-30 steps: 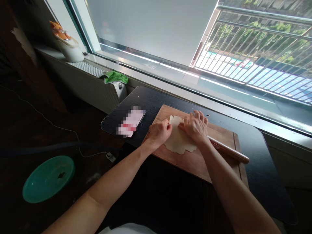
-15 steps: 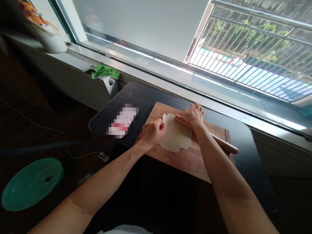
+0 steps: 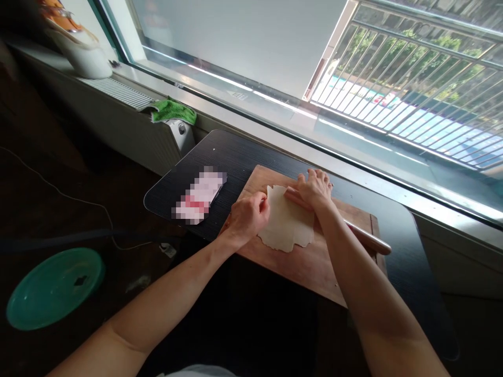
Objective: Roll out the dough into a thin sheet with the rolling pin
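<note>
A green basin [image 3: 51,288] sits on the floor at the left, well apart from the bench [image 3: 404,235]; the one thing to be made out in it is a small dark patch [image 3: 80,281], too dim to name. Farther up, a white pot [image 3: 89,60] stands on the radiator [image 3: 126,128], with an orange figure [image 3: 58,17] at its top; whether the figure sits in the pot or on it I cannot tell. A green cloth [image 3: 174,111] hangs over the radiator's near end.

The dough [image 3: 286,225] lies flat, ragged-edged, on the board [image 3: 294,275], which rests on the bench. The left hand [image 3: 249,213] is at its left edge, fingers curled in and thumb laid against them; whether they pinch the dough is hidden. The right hand [image 3: 316,188] lies palm down on the pin [image 3: 367,236], fingers stretched forward and slightly apart. The pin slants across the board, one end on the dough, the other showing beyond the right forearm at the board's right edge. Both arms reach forward, the right one straighter. A blurred packet [image 3: 200,196] lies on the bench left of the board.
</note>
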Demonstrator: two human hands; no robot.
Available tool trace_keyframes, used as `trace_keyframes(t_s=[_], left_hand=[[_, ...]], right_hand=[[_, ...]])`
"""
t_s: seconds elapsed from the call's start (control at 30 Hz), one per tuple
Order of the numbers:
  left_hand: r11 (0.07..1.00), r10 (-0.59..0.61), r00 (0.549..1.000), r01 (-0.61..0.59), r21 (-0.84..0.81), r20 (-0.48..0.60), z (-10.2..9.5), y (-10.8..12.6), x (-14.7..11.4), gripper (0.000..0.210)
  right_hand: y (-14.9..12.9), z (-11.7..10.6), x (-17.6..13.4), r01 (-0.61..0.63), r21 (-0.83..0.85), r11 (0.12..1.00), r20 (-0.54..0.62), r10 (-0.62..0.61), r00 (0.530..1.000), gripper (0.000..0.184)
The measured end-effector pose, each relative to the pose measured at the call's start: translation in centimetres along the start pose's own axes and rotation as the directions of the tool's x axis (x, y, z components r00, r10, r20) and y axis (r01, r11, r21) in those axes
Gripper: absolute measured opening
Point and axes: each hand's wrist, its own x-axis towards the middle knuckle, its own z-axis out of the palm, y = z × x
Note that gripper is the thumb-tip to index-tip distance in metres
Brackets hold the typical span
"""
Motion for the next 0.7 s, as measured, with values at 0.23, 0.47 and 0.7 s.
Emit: trace_keyframes(t_s=[0.23,0.47,0.7], left_hand=[[0.998,0.01,0.999,-0.012,-0.057,-0.046,0.3,-0.1,-0.1,0.028],[0.993,-0.006,0.999,0.0,-0.122,-0.051,0.0,0.0,-0.1,0.041],[0.99,0.02,0.997,-0.029,-0.141,-0.069,0.3,-0.4,-0.2,0.043]], right_hand=[[0.0,0.9,-2.3,0.155,-0.062,0.986,-0.112,-0.162,0.981,0.052],[-0.1,1.3,-2.8,0.14,0.012,0.99,-0.046,-0.139,0.989,0.054],[-0.1,1.5,-0.8,0.101,0.016,0.995,-0.161,-0.097,0.982,0.054]])
